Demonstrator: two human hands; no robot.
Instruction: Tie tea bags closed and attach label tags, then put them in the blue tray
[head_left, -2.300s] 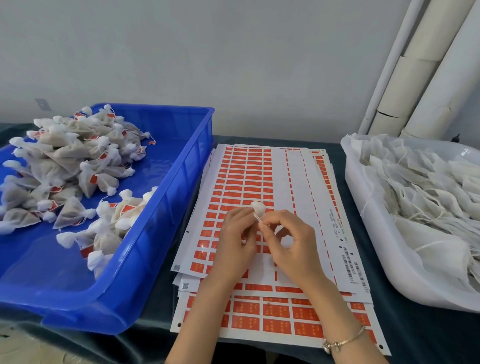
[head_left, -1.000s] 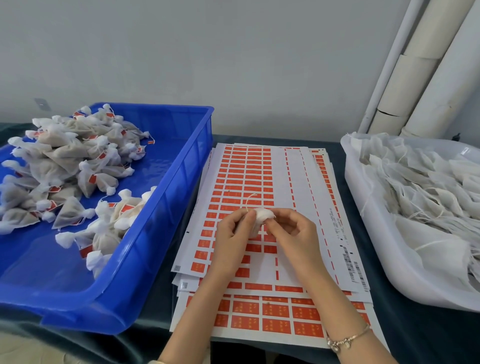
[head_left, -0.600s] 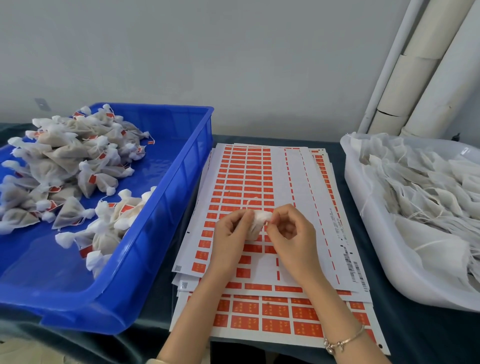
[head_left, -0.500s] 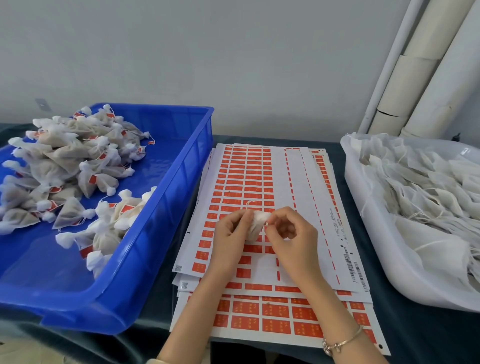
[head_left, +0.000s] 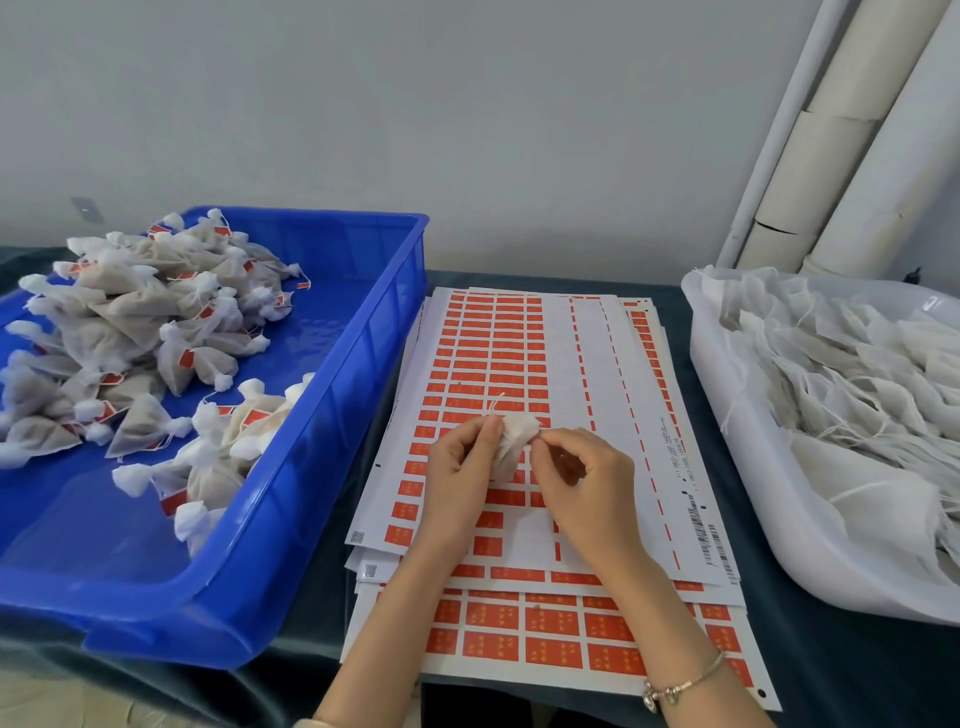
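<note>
Nearest of all, on the right wrist, a thin bracelet (head_left: 680, 686). Just beyond, low over the stack of label sheets (head_left: 519, 343), both hands closed on one tea bag (head_left: 511, 441): left hand (head_left: 457, 467) pinching its gathered side between thumb and fingertips, right hand (head_left: 582, 478) pinching the opposite side, fingers curled. Probably very light, soft and limp; thin mesh easily crushed or torn, loose filling ready to spill through any untied mouth. Best held at the bunched neck, not squeezed at the belly, with the string drawn gently. Small, white, half-transparent, crumpled into a puff, with a short white string (head_left: 496, 402) curling up from the top; no red tag visible on it, and knot finished or not, impossible to tell. Underneath, white sheets printed with rows of small orange-red labels, some columns peeled bare. Farther left, a blue tray (head_left: 332, 415) holding a heap of tied bags (head_left: 140, 322), each with a white tuft, many with a red tag. Farther right, a white tub (head_left: 727, 415) full of flat untied bags (head_left: 857, 364) with trailing strings. At the very back, pale pipes (head_left: 857, 156) against a grey wall.
</note>
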